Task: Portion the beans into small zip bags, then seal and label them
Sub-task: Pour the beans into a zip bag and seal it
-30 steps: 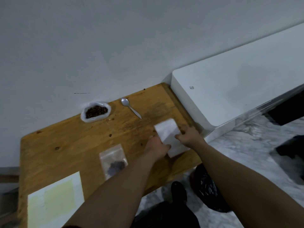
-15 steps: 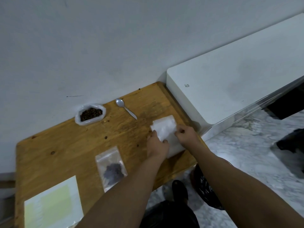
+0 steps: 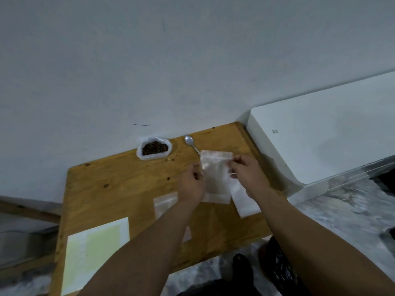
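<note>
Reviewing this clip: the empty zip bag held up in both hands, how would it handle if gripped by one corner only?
Probably floppy: the empty zip bag is thin translucent film, spread between the left hand and right hand. Likely very light, since nothing shows inside. Its sheen suggests it may slip from a loose grip.

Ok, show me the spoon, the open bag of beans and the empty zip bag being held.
spoon (image 3: pixel 189 139): head view, on its bowl.
bag of beans (image 3: pixel 154 148): head view, on the beans at its open top.
empty zip bag (image 3: pixel 215 176): head view, middle of its clear front.
</note>
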